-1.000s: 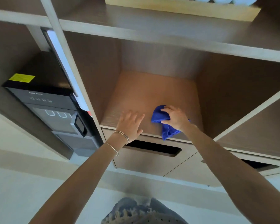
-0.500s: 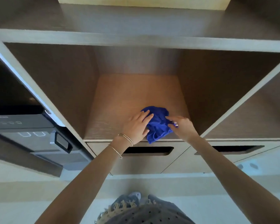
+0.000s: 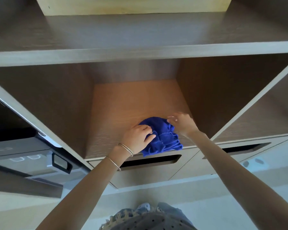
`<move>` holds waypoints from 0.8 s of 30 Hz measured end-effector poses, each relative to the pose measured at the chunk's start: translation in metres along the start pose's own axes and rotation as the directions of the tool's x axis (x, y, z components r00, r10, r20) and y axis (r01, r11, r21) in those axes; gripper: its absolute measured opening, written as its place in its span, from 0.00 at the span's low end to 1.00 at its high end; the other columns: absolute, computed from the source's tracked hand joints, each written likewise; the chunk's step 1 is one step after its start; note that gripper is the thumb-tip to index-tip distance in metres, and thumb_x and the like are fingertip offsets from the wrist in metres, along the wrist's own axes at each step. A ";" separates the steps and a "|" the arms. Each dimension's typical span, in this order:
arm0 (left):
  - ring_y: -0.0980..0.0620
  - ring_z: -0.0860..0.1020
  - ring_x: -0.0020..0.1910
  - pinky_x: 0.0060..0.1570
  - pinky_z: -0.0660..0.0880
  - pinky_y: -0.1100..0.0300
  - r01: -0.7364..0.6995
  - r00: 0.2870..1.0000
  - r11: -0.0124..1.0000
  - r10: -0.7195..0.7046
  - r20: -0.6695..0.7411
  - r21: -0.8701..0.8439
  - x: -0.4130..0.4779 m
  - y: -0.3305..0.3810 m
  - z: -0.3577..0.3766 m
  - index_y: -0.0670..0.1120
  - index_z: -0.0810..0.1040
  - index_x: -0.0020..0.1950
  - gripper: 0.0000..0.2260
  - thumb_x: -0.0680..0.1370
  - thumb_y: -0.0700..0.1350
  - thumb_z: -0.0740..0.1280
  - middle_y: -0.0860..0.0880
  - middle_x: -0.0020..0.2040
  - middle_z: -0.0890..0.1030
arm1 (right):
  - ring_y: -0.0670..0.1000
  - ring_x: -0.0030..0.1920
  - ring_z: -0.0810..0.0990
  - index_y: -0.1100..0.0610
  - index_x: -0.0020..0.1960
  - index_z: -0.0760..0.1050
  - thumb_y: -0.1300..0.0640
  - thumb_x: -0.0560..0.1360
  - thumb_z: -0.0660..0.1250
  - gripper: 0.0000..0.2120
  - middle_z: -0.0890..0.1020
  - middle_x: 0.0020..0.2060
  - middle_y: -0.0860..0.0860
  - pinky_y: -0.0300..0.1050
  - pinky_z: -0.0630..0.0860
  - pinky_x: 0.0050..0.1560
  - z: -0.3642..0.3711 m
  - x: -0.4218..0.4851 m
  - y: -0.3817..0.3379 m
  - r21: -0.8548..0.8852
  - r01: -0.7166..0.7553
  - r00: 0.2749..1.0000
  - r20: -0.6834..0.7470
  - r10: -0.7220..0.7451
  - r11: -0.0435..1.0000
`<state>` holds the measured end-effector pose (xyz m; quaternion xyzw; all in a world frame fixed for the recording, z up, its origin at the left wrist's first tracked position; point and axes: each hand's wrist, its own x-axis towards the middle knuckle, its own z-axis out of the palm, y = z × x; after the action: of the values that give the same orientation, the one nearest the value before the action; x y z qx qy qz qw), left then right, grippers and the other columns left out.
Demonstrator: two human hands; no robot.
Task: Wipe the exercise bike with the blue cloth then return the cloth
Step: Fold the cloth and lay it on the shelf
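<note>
We see the blue cloth point(image 3: 160, 135) lying crumpled at the front of the open shelf compartment point(image 3: 131, 100), on its wooden floor. The cloth's near edge hangs just over the front lip, above the slot handle of the drawer point(image 3: 150, 161) below. The left hand point(image 3: 138, 138), with thin bracelets point(image 3: 125, 149) on its wrist, has its fingers curled into the cloth's left side and grips it. The right hand point(image 3: 181, 122) is bent over the cloth's far right edge with its fingertips at the fabric. That hand is blurred, so we cannot tell whether it pinches the cloth or only touches it. A dark appliance point(image 3: 23, 156) stands in the bay to the left.
</note>
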<state>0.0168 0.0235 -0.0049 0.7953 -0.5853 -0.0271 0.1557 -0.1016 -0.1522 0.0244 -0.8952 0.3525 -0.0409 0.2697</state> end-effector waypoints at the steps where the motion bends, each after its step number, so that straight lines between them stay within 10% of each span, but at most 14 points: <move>1: 0.45 0.77 0.55 0.50 0.71 0.55 0.000 1.000 1.000 -0.001 0.011 0.017 -0.001 -0.003 0.000 0.45 0.79 0.51 0.13 0.80 0.52 0.59 0.51 0.55 0.81 | 0.57 0.54 0.79 0.54 0.57 0.78 0.51 0.76 0.64 0.13 0.82 0.54 0.55 0.51 0.76 0.54 0.002 0.005 -0.004 0.009 -0.029 0.998 0.047 0.029 1.000; 9: 0.45 0.77 0.51 0.48 0.74 0.50 0.091 0.994 0.995 -0.088 0.059 -0.050 -0.002 -0.019 -0.006 0.45 0.77 0.44 0.11 0.78 0.51 0.61 0.50 0.51 0.81 | 0.56 0.58 0.76 0.58 0.62 0.72 0.52 0.73 0.69 0.20 0.79 0.58 0.57 0.43 0.68 0.53 0.001 0.024 -0.017 0.005 -0.048 0.971 0.234 0.046 0.999; 16: 0.43 0.75 0.60 0.55 0.70 0.52 0.208 0.966 0.977 -0.199 0.166 -0.041 0.032 -0.019 -0.010 0.48 0.68 0.68 0.19 0.78 0.47 0.63 0.47 0.65 0.75 | 0.56 0.62 0.73 0.63 0.66 0.68 0.56 0.72 0.71 0.26 0.75 0.61 0.57 0.42 0.66 0.56 -0.004 0.021 -0.017 0.147 -0.164 0.929 0.356 0.103 0.976; 24: 0.42 0.71 0.65 0.61 0.69 0.53 0.183 0.947 0.973 -0.137 0.290 -0.141 0.039 -0.026 -0.011 0.46 0.61 0.73 0.28 0.76 0.47 0.67 0.45 0.69 0.71 | 0.54 0.56 0.76 0.61 0.57 0.75 0.58 0.74 0.68 0.13 0.78 0.55 0.56 0.45 0.69 0.55 -0.021 0.011 -0.016 0.220 -0.011 0.936 0.347 -0.067 0.976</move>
<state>0.0559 -0.0038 0.0033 0.8128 -0.5304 -0.1998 0.1347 -0.0888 -0.1591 0.0492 -0.8580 0.2790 0.0777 0.4243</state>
